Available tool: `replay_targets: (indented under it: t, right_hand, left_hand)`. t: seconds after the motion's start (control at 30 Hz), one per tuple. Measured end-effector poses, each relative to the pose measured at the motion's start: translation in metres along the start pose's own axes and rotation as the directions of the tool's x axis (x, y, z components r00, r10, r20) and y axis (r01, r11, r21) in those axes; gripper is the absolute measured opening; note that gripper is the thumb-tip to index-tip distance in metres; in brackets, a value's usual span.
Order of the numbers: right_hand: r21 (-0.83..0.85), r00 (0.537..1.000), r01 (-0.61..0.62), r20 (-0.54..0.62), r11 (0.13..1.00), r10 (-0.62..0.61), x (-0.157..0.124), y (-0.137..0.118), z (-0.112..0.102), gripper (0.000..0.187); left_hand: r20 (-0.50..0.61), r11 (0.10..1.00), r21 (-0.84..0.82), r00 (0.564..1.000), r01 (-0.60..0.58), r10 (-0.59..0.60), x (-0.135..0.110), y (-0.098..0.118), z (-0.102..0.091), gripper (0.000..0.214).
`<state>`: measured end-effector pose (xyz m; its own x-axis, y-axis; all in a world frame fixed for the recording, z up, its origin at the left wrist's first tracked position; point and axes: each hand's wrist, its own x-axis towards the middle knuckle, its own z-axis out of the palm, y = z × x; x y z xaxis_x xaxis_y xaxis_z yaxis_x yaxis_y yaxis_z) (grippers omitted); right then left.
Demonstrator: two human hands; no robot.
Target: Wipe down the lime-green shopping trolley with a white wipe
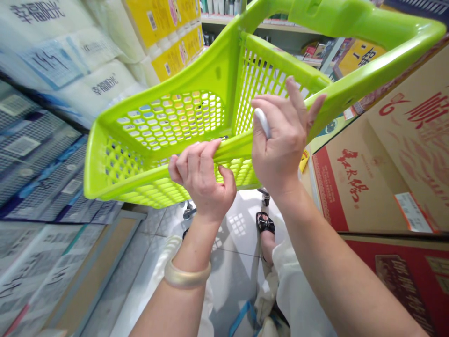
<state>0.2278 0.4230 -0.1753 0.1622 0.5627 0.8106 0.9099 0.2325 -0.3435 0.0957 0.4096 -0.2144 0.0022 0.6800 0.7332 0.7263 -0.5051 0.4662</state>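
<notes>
A lime-green plastic shopping basket on small wheels fills the middle of the view, tilted, with its handle at the upper right. My left hand is closed around the basket's near rim, a pale bangle on that wrist. My right hand is raised just beside the rim, fingers curled round a small white object that I cannot name. The basket looks empty inside.
Packs of tissue rolls and yellow packs stack on the left. Red and brown cardboard cartons stand on the right. Below lie a pale tiled floor and a sandalled foot. Shelves run behind the basket.
</notes>
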Motion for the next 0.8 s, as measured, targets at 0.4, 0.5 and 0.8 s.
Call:
replay_targets:
  t: [0.4, 0.5, 0.8]
  right_hand:
    - [0.006, 0.999, -0.044, -0.010, 0.999, 0.044, 0.008, 0.008, -0.008, 0.029]
    - [0.009, 1.000, -0.013, 0.010, 1.000, 0.013, 0.002, -0.005, -0.002, 0.029]
    - [0.008, 0.999, -0.029, 0.034, 1.000, 0.029, 0.006, 0.000, -0.007, 0.028]
  left_hand:
    - [-0.013, 0.999, 0.030, 0.999, -0.029, 0.029, 0.001, 0.000, -0.001, 0.042]
    - [-0.012, 0.999, 0.032, 1.000, -0.006, 0.007, 0.000, 0.000, 0.000, 0.041]
    - [-0.007, 0.999, 0.039, 1.000, -0.003, 0.003, 0.000, 0.000, -0.001, 0.041]
